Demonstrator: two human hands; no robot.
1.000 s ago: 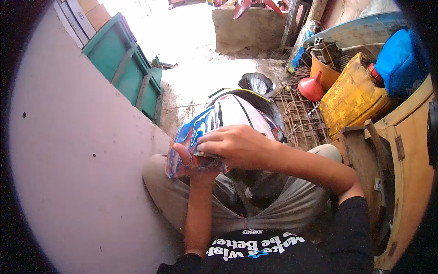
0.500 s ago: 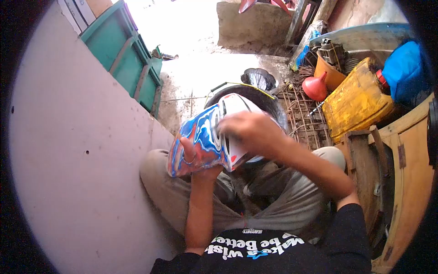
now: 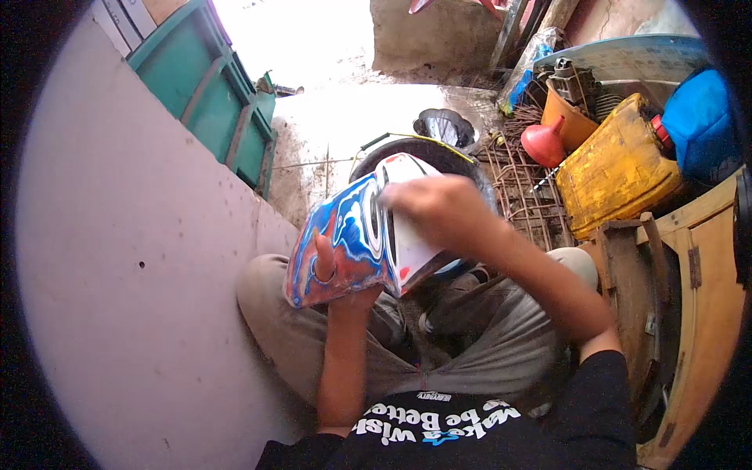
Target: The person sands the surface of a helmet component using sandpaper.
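Panel (image 3: 359, 223), blue-white-red, above lap (image 3: 501, 317), right at right hand (image 3: 442, 205) fingertips; those look bent but blurred, can't tell if gripping anything. Left hand (image 3: 356, 299) grasps panel from below, thumb (image 3: 323, 257) up through apparent hole, likely for steadiness. Stained tiled floor (image 3: 301, 149) beyond fingers; pale wall (image 3: 133, 204) left, yellow jerrycan (image 3: 615, 176), red funnel (image 3: 542, 144) right.

Wall (image 3: 141, 329) at left, jerrycan (image 3: 619, 176) at right

The panel (image 3: 356, 227) is above the person's lap (image 3: 486, 337), and a bucket (image 3: 446, 160) is just beyond it. Left of the jerrycan there is a wire grid (image 3: 526, 192); the funnel (image 3: 540, 146) is in front of the pot (image 3: 571, 124).
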